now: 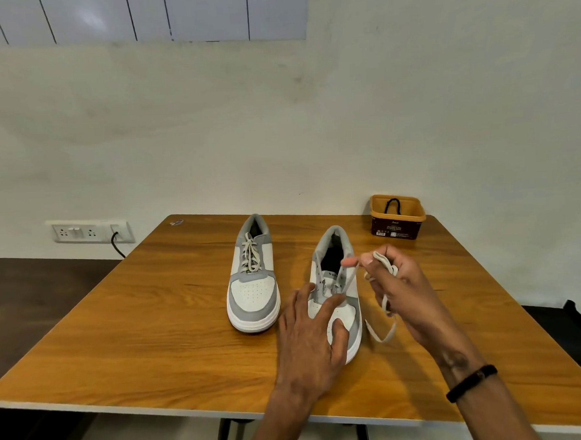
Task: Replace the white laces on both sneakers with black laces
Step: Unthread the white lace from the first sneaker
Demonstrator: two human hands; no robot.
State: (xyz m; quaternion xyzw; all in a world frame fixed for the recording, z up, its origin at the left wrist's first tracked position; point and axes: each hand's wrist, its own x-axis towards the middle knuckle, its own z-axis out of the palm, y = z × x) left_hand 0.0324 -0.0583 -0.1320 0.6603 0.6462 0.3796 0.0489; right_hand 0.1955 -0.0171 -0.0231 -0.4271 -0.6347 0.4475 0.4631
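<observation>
Two grey-and-white sneakers stand on the wooden table (153, 328), toes toward me. The left sneaker (253, 282) is fully laced with a white lace (250, 252). My left hand (310, 340) presses down on the toe of the right sneaker (335, 274), fingers spread over it. My right hand (397, 288) pinches that shoe's white lace (385, 329), which is mostly pulled out; one strand runs taut from the lowest eyelets to my fingers and the loose rest hangs from my palm to the table. A black lace (392, 203) sticks out of a small tub.
The brown-and-yellow tub (398, 222) sits at the table's far right corner by the white wall. A wall socket strip (91, 231) with a black cable is left of the table. A black object (577, 332) lies off the table's right edge.
</observation>
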